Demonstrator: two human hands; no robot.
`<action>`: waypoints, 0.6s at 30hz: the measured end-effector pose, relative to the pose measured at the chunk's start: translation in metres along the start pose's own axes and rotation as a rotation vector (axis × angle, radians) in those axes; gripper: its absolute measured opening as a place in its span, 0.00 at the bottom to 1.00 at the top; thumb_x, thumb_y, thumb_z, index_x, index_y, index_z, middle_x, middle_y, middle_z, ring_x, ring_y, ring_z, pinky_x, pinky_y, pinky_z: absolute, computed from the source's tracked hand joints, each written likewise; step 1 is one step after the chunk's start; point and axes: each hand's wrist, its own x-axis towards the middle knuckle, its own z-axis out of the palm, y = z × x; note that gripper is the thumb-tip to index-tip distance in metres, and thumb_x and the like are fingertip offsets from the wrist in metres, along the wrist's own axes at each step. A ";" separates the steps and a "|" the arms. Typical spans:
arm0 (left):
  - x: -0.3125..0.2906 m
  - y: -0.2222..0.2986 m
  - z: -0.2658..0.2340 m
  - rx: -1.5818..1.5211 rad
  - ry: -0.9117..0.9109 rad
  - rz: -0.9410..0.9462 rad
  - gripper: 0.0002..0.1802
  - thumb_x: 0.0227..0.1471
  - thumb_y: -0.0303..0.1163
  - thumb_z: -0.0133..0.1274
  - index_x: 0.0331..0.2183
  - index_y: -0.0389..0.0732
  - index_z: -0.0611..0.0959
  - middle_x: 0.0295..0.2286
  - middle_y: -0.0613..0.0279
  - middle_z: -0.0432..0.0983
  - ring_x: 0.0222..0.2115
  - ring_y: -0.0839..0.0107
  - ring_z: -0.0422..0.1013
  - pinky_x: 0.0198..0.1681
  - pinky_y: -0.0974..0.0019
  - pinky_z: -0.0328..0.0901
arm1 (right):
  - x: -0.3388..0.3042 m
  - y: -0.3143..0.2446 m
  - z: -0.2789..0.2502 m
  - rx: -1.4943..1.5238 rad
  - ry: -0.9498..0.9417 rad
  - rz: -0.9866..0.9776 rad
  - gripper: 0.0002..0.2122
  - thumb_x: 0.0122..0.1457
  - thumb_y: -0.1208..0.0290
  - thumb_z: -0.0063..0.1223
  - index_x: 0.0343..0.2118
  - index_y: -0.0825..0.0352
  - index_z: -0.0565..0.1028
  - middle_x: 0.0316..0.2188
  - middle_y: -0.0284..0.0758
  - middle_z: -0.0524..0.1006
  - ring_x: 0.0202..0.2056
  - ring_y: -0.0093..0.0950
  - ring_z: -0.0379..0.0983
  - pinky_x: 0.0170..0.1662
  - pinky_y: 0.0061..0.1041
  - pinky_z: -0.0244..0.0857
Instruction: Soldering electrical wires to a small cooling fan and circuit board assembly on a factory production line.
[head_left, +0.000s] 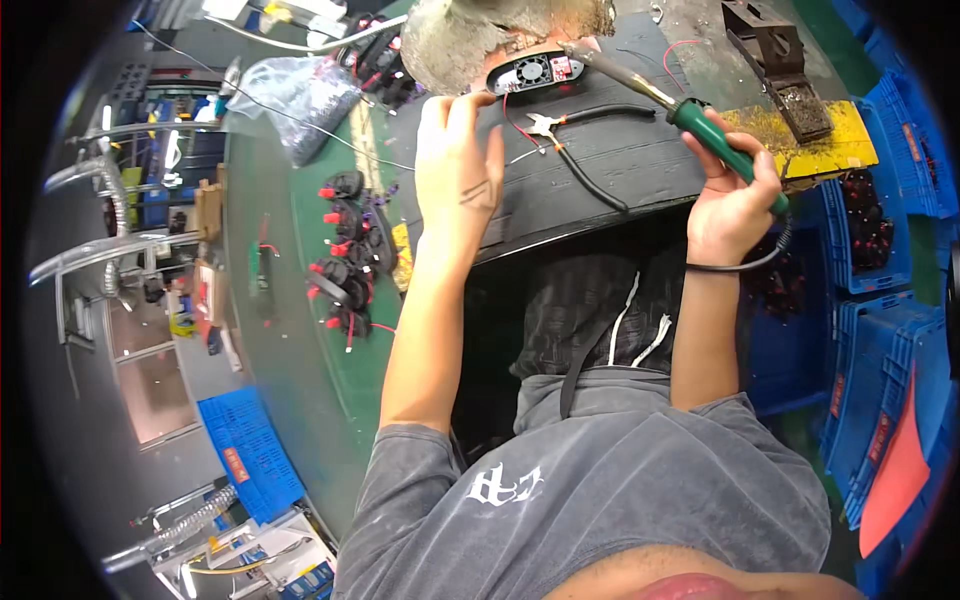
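In my right hand (728, 190) is a soldering iron (712, 130) with a green handle, its metal shaft slanting up and left. Its tip lies close to the right end of a small black oval housing (512, 80), which holds a round fan (533, 70) and a small red circuit board (562, 67). My left hand (455, 160) is at the housing's left end, fingers bent toward its edge and thumb held apart. Red and white wires hang from the housing. Cutting pliers (546, 124) with black handles lie spread just below it on the dark work surface (640, 150).
A rough brownish lump (450, 50) stands behind the housing. At right, a rusty metal stand (790, 85) sits by a yellow edge (850, 135). Blue crates (870, 350) line the right side. To the left are a plastic bag (290, 100) and several black-and-red parts (345, 260).
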 end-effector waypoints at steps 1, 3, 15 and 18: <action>0.008 0.005 -0.001 0.051 -0.015 0.061 0.17 0.40 0.26 0.56 0.38 0.39 0.75 0.34 0.53 0.67 0.37 0.55 0.66 0.41 0.61 0.62 | -0.001 0.001 -0.001 -0.006 -0.004 -0.007 0.17 0.57 0.65 0.34 0.29 0.77 0.69 0.37 0.57 0.72 0.41 0.46 0.71 0.39 0.37 0.75; 0.026 0.005 0.000 0.189 -0.004 0.204 0.19 0.40 0.28 0.57 0.39 0.39 0.74 0.35 0.53 0.67 0.38 0.56 0.65 0.41 0.61 0.63 | -0.002 0.000 -0.002 -0.004 -0.052 -0.012 0.16 0.58 0.66 0.34 0.28 0.78 0.69 0.36 0.57 0.72 0.41 0.45 0.71 0.39 0.37 0.75; 0.065 -0.017 0.029 0.182 -0.350 0.182 0.33 0.36 0.32 0.62 0.47 0.40 0.70 0.39 0.53 0.68 0.42 0.56 0.67 0.44 0.60 0.64 | 0.003 -0.006 -0.005 0.035 -0.032 -0.012 0.17 0.58 0.66 0.32 0.27 0.78 0.69 0.36 0.58 0.72 0.41 0.45 0.71 0.38 0.37 0.74; 0.064 -0.022 0.034 0.125 -0.331 0.117 0.30 0.35 0.33 0.63 0.44 0.39 0.72 0.40 0.53 0.66 0.41 0.55 0.67 0.44 0.59 0.64 | 0.005 -0.001 -0.005 0.028 -0.033 -0.027 0.17 0.58 0.65 0.32 0.28 0.77 0.69 0.37 0.58 0.72 0.41 0.45 0.72 0.39 0.36 0.74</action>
